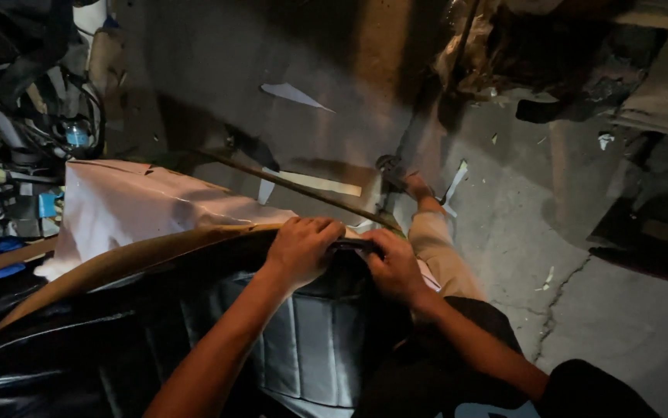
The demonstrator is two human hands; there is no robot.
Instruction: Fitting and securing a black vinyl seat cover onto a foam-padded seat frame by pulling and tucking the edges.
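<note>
Black seat cover [195,325]: dark glossy material with a grey quilted panel [311,340] below the hands, filling the lower left of the head view. Its upper edge runs along a curved brown board [133,259].

Left hand [301,246]: fingers curled over the top edge of the cover at the board, knuckles up, closed on the material. Right hand [396,267]: just beside the left, fingers bent and pinching the same black edge; a short dark strip spans between the two hands. Whether the thumbs press underneath cannot be told.

Above the cover, touching the board: a white sheet [133,205], crumpled. Beyond it, a thin brown rod [303,190] lies slanted across the concrete floor [520,232]. Right of the cover: the person's leg in light trousers [442,248], foot near the rod's far end. Floor cracked further right, with scraps of white paper. Far left of the cover: cluttered tools and wires [32,116], poorly lit.
</note>
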